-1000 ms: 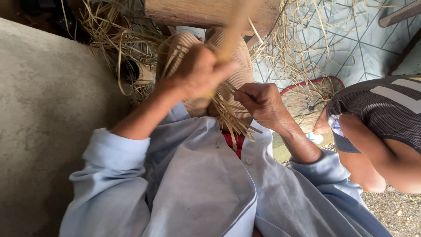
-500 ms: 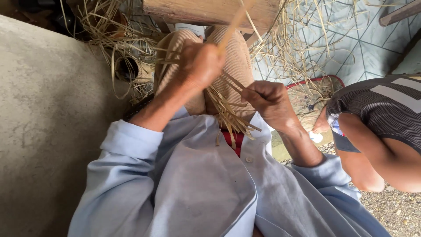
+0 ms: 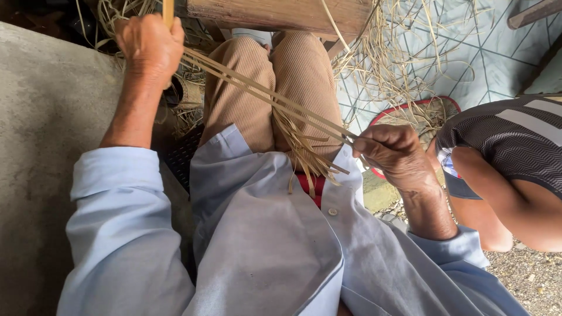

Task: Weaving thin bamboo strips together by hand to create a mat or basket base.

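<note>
Left hand [image 3: 149,47]: fisted around upper end of straw strips [image 3: 263,96]. Right hand [image 3: 395,155]: closed, lower ends pinched.

Thin, dry split-cane strips [image 3: 263,93] — matt, pale tan, fibrous. Ribbed corduroy cloth on the trousers [image 3: 304,76]; smooth woven cotton in the light-blue shirt [image 3: 263,246]. Rough grey concrete slab [image 3: 41,105] at left — worn wooden beam [image 3: 281,13] far.

Floor [image 3: 497,58]: pale tiles with dark diagonal joints. Loose dry straw [image 3: 404,64] lies scattered over it; a red-rimmed sandal [image 3: 404,114] rests there, partly strewn with straw. Gravel [image 3: 530,281] adjoins the tiles.
</note>
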